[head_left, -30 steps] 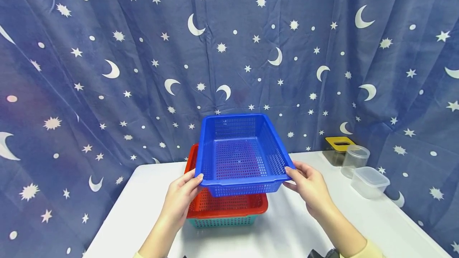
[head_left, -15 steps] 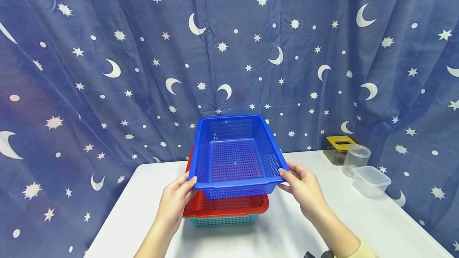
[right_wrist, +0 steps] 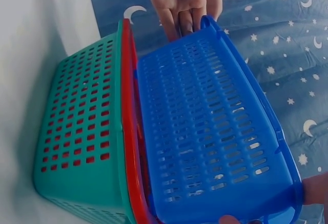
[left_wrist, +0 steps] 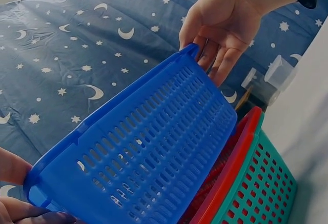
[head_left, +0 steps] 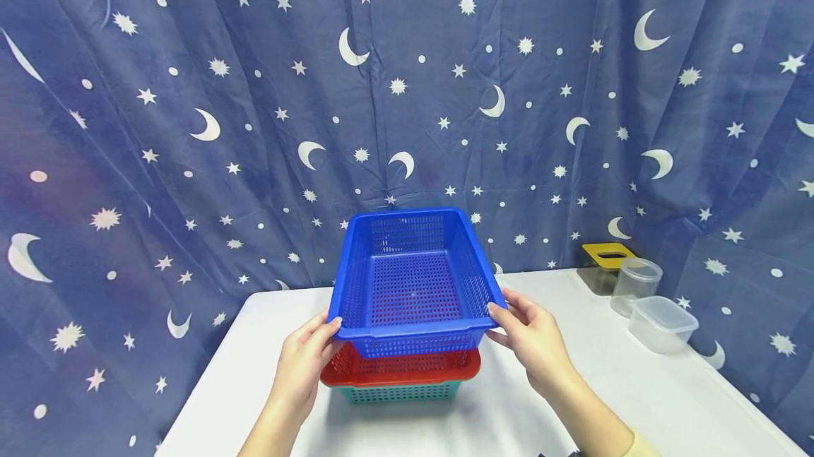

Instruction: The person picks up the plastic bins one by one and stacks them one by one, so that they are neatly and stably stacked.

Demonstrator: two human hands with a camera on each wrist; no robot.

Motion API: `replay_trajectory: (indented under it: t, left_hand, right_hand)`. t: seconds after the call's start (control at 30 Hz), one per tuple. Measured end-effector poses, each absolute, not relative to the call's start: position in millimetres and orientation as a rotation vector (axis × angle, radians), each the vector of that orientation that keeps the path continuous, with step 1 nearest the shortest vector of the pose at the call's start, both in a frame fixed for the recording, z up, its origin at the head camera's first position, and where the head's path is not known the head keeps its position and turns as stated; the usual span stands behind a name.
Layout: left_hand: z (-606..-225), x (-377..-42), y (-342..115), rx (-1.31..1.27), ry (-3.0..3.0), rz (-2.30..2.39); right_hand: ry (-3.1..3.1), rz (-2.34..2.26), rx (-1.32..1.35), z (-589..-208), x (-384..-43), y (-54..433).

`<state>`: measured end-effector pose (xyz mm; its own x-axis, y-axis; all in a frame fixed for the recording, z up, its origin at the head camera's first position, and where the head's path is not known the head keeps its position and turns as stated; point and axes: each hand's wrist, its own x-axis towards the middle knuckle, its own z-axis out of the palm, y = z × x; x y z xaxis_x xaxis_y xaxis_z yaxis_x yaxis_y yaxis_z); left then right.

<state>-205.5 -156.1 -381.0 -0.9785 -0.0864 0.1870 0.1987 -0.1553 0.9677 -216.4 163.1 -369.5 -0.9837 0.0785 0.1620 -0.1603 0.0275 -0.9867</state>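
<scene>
A blue plastic basket with slotted walls is held between both hands, tilted with its near side raised. My left hand pinches its near left corner, thumb over the rim. At the near right corner my right hand grips the rim the same way, fingers underneath. Below it sits a red basket, nested inside a green basket on the table. The wrist views show the underside of the blue basket partly inside the mouth of the red basket.
On the white table, at the back right, stand a dark box with a yellow lid, a clear round jar and a clear rectangular container. A blue curtain with moons and stars hangs behind the table.
Both hands have moved the blue basket leftward and slightly down, over the red basket. The grip on its corners is unchanged. The lower baskets have stayed in place.
</scene>
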Motion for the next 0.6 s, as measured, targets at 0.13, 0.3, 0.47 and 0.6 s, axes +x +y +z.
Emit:
replay_trajectory:
  t: [0.13,0.3,0.47,0.6]
  left_hand:
    - [-381.9,-204.7,-158.7,-0.114,-1.916,-2.231]
    - [-386.9,-204.4,-162.9,-0.11,-1.916,-2.228]
    - [-391.8,-203.0,-167.3,-0.094,-1.939,-2.188]
    - [-397.5,-202.6,-169.5,-0.066,-1.972,-2.163]
  right_hand:
    - [-2.116,2.084,0.095,-371.6,-216.6,159.4]
    - [-2.128,2.071,0.091,-374.7,-215.8,154.5]
    - [-2.125,2.075,0.1,-379.0,-216.4,148.1]
    - [-2.142,2.049,0.078,-386.4,-216.6,145.8]
